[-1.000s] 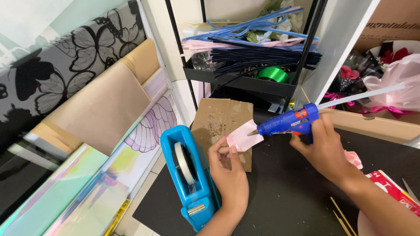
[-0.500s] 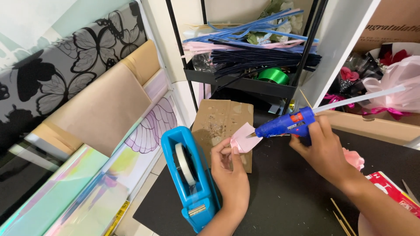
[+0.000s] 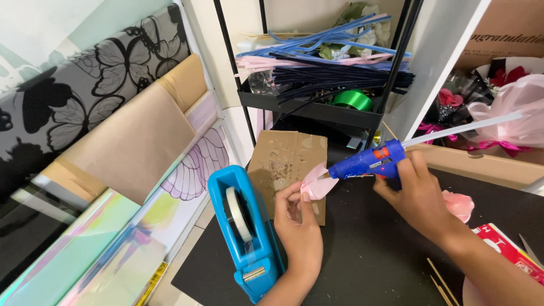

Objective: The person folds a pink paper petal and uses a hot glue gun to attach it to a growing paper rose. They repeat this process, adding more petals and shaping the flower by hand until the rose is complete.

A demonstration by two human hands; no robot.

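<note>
1. Centrally, the left hand point(image 3: 298, 229) rises from the bottom edge, its fingers pinched shut on a small pink petal point(image 3: 317, 184) held up over a black work mat point(image 3: 362, 255).
2. To the right, the right hand point(image 3: 416, 195) is closed around the grip of a blue glue gun point(image 3: 368, 163), which lies nearly level and points left.
3. The gun's metal tip touches the petal's upper right edge; a clear glue stick point(image 3: 464, 129) juts from the back of the gun, up and to the right.
4. Just behind the petal, a brown cardboard scrap point(image 3: 286, 164) speckled with old glue lies on the mat.
5. Just left of the left hand stands a blue tape dispenser point(image 3: 241, 232) holding a roll of pale tape.
6. Beyond the cardboard, a black wire shelf point(image 3: 311, 110) carries blue, pink and dark stems and a roll of green ribbon point(image 3: 351, 100).
7. Near the right wrist lies a second pink petal point(image 3: 459, 205), apart from the hand.
8. Along the left side lean sheets of wrapping paper point(image 3: 96, 107) in butterfly print, tan and iridescent colours.
</note>
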